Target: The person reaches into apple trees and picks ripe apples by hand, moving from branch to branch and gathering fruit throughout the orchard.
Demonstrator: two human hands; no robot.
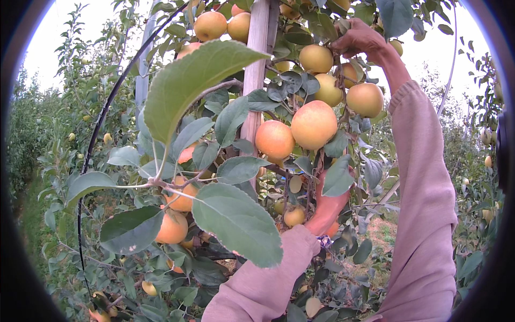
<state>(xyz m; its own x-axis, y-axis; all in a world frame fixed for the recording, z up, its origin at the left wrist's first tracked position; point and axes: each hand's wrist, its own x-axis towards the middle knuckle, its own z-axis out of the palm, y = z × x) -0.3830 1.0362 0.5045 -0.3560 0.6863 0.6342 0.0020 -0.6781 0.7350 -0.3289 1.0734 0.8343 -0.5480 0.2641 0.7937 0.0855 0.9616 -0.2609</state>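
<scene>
My right hand (360, 38) is raised high among the leaves, its fingers curled closed beside a yellow-green apple (316, 58). What they grip is hidden by foliage. Lower down, my left hand (328, 205) reaches up into the branches, and leaves and fruit cover its fingers. Just above it hang a large orange-yellow apple (314, 125) and a redder apple (274, 139). Between my two hands are another yellow apple (328, 89) and a blushed apple (365, 100). A small yellow apple (294, 216) hangs left of my left wrist.
A wooden post (256, 80) rises through the tree. Large leaves (236, 220) spread close in front at left. A black hose (104, 110) arcs down the left side. More apples (171, 227) hang lower left, with tree rows behind.
</scene>
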